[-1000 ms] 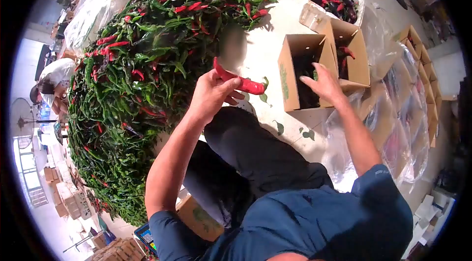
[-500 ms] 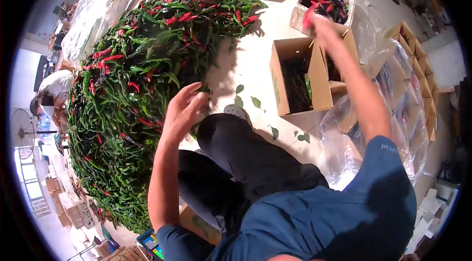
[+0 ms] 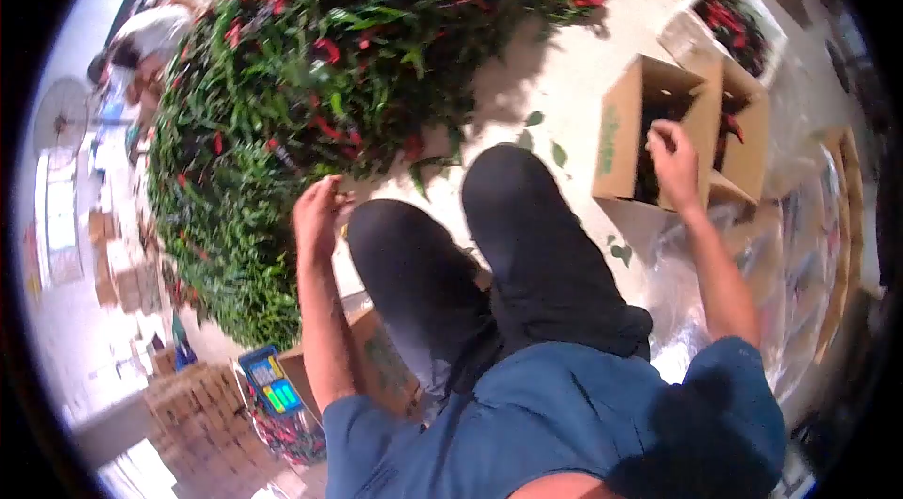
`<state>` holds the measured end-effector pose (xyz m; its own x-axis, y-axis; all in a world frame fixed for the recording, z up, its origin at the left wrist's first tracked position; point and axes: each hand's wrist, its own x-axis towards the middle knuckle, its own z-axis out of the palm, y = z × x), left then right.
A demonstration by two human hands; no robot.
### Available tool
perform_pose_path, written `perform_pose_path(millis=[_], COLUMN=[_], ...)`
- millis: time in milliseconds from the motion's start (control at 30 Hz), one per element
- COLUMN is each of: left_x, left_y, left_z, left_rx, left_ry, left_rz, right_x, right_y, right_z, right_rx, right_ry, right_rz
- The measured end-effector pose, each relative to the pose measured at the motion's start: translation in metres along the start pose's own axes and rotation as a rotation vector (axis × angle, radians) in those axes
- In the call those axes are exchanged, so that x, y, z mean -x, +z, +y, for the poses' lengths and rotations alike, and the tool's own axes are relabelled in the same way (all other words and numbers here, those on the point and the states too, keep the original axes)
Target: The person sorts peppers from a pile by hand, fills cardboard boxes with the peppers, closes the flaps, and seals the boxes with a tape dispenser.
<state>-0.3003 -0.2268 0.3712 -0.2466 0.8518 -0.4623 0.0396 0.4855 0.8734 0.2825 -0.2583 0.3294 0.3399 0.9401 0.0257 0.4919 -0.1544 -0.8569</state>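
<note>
indoors, pepper heap on pale floor

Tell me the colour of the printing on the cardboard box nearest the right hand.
The box carries green printing, seen in the head view.

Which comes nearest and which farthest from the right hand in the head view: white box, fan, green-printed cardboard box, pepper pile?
1. Green-printed cardboard box: right by the right hand, which overlaps it in the view.
2. White box: upper right, past the cardboard box.
3. Pepper pile: on the left.
4. Fan: far left edge, beyond the pile.
</note>
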Motion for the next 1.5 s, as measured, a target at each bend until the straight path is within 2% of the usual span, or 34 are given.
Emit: perform_pose_path(millis=[100,167,233,267,300,333,367,467,500,533,600,633,700,767,833,867,967,1000,1033,1100,1133,1167,1233,1267,1300,1333,1433,1467,1500], left_x=[-0.016,-0.060,-0.107,-0.096,-0.089,-0.082,-0.087,-0.121,-0.129,-0.139,-0.180,-0.195,-0.218,-0.234,-0.238,-0.237,-0.251,-0.253,-0.250,-0.233,-0.222,-0.213,-0.186,-0.175,-0.169,-0.177,-0.204,-0.202,-0.209], left_y=[-0.005,-0.030,-0.044,-0.035,-0.017,0.001,0.013,0.015,0.016,0.013,0.000,-0.004,-0.008,-0.007,0.000,0.004,0.006,0.008,0.012,0.016,0.023,0.028,0.040,0.041,0.041,0.041,0.039,0.037,0.028], left_z=[-0.047,-0.153,-0.264,-0.258,-0.242,-0.226,-0.220,-0.224,-0.214,-0.208,-0.225,-0.227,-0.232,-0.235,-0.236,-0.236,-0.260,-0.279,-0.277,-0.276,-0.285,-0.293,-0.282,-0.279,-0.277,-0.292,-0.315,-0.254,-0.229], left_rx=[0.040,0.058,0.187,-0.001,0.065,0.140,0.076,-0.103,-0.162,-0.204,-0.157,-0.144,0.053,0.243,0.425,0.387,-0.178,-0.299,-0.459,-0.780,-0.818,-0.840,-0.722,-0.747,-0.771,-0.777,-0.047,0.281,0.682], left_ry=[-0.266,-0.109,-0.113,-0.058,-0.198,-0.333,-0.347,-0.182,-0.132,-0.038,-0.052,-0.067,-0.212,-0.331,-0.425,-0.346,-0.216,-0.110,-0.055,0.056,0.279,0.295,0.235,0.194,0.152,0.130,-0.155,-0.228,-0.424], left_rz=[0.007,-0.098,-0.202,-0.208,-0.144,-0.067,0.003,0.122,0.189,0.245,0.309,0.337,0.358,0.365,0.354,0.308,0.414,0.462,0.412,0.309,0.325,0.219,0.027,-0.083,-0.195,-0.221,0.285,0.391,0.280], right_x=[0.024,0.019,0.004,-0.006,-0.017,-0.031,-0.043,-0.049,-0.051,-0.054,-0.051,-0.052,-0.050,-0.048,-0.043,-0.035,-0.022,-0.020,-0.015,0.000,0.004,0.005,0.004,0.004,0.003,0.000,-0.010,-0.014,-0.017], right_y=[0.059,0.098,0.144,0.161,0.186,0.216,0.242,0.301,0.326,0.353,0.404,0.422,0.462,0.517,0.552,0.566,0.555,0.541,0.529,0.507,0.497,0.486,0.470,0.469,0.468,0.466,0.468,0.470,0.471], right_z=[-0.023,-0.039,-0.030,-0.038,-0.033,-0.011,0.006,-0.027,-0.031,-0.025,-0.007,-0.039,-0.050,-0.051,-0.022,0.005,0.013,0.005,0.004,0.019,0.023,0.028,0.028,0.025,0.030,0.038,0.047,0.046,0.045], right_rx=[0.051,-0.004,-0.030,-0.171,-0.196,-0.110,-0.024,0.084,0.225,0.359,0.579,0.783,0.924,0.970,0.914,0.839,0.856,0.865,0.875,0.773,0.717,0.714,0.704,0.797,0.755,0.712,0.548,0.485,0.423], right_ry=[-0.174,-0.032,0.026,0.252,0.353,0.284,0.215,0.391,0.230,-0.032,-0.544,-0.541,-0.897,-0.609,-0.485,-0.504,-0.572,-0.593,-0.617,-0.584,-0.569,-0.581,-0.600,-0.440,-0.376,-0.311,-0.185,-0.169,-0.155], right_rz=[-0.254,-0.569,-0.711,-0.848,-0.890,-0.941,-0.992,-1.144,-1.181,-1.201,-1.132,-1.258,-1.227,-1.318,-1.326,-1.294,-1.351,-1.380,-1.411,-1.273,-1.200,-1.210,-1.227,-1.241,-1.218,-1.192,-1.205,-1.237,-1.268])
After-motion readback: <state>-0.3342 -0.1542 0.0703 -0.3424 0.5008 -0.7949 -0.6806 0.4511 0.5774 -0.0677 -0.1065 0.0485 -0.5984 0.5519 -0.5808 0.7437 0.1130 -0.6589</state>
